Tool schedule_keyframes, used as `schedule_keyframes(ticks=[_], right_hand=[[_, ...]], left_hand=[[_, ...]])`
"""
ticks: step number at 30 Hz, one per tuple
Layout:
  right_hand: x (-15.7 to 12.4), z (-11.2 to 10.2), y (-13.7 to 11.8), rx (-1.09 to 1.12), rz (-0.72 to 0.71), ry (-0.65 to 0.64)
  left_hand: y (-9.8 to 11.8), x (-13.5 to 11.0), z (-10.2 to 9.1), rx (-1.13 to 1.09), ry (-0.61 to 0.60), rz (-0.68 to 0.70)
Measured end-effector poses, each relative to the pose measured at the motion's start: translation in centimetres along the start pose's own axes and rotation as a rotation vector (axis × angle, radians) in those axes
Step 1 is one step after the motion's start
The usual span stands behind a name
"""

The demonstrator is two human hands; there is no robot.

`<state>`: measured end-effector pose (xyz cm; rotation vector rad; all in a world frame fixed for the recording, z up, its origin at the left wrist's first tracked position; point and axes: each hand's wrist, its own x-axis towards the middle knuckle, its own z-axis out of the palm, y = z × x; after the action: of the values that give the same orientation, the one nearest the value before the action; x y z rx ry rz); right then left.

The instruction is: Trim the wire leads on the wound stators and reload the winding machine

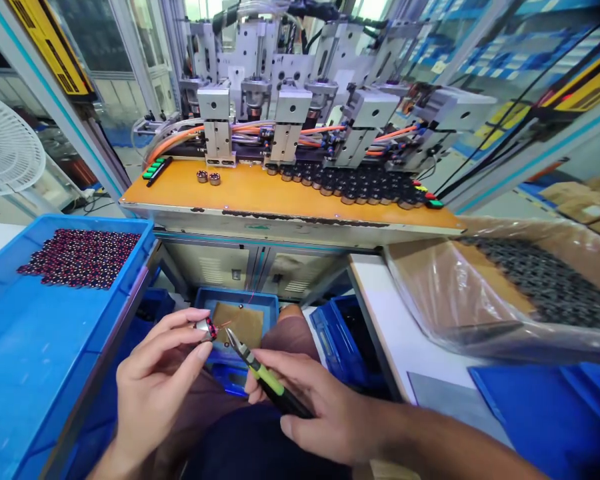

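Between the thumb and fingers of my left hand (163,373) is a small round motor stator (209,329), silvery on its side with dark and red on the face turned right. Thin copper wire ends (224,325) stick out from that face. My right hand (313,397) is wrapped round a pair of wire cutters (270,381) with green and black handles. Their metal tip points up and left, close to the copper wire. Whether the jaws touch the wire I cannot tell. Both hands are above my lap.
A blue tray (10,333) at left holds many red-and-black stators (85,257). Ahead, an orange bench (240,197) under the machine carries rows of dark round parts (365,183) and two loose ones. At right stands a plastic-lined carton (430,287); a blue bin (243,297) sits low between my knees.
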<state>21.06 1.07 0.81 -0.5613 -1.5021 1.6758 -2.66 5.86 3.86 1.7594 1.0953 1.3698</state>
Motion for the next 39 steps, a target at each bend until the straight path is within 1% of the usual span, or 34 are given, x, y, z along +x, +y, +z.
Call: schedule_keyframes(ticks=[4, 7, 15, 20, 23, 25, 27, 29, 33, 39], right_hand=[[0.8, 0.1, 0.1, 0.019, -0.005, -0.027], [1.2, 0.3, -0.4, 0.026, 0.009, -0.012], [1.1, 0.2, -0.1, -0.011, 0.007, 0.004], [1.5, 0.1, -0.7, -0.103, 0.115, 0.000], [1.8, 0.2, -1.2, -0.071, 0.189, 0.073], [1.7, 0.2, -1.3, -0.033, 0.206, 0.119], [1.2, 0.0, -1.4, -0.010, 0.184, 0.121], [0.6, -0.2, -1.5, -0.013, 0.128, 0.081], [-0.3, -0.3, -1.9, -0.049, 0.011, 0.022], [0.4, 0.5, -2.3, -0.047, 0.002, 0.033]], left_hand=[[0.3, -0.2, 0.0, 0.026, -0.015, 0.021], [0.3, -0.2, 0.0, 0.035, -0.014, 0.019], [0.0, -0.1, -0.1, 0.007, -0.021, 0.004], [-0.3, -0.2, 0.1, 0.012, -0.026, -0.001], [-0.5, -0.1, 0.0, -0.001, -0.047, 0.021], [-0.6, 0.0, -0.1, 0.020, -0.072, 0.100], [-0.7, 0.0, -0.2, 0.046, -0.072, 0.199], [-0.8, 0.0, -0.1, 0.016, -0.044, 0.252], [-1.0, -0.2, 0.3, -0.117, -0.010, 0.223], [-1.1, -0.7, 0.4, -0.123, 0.009, 0.223]])
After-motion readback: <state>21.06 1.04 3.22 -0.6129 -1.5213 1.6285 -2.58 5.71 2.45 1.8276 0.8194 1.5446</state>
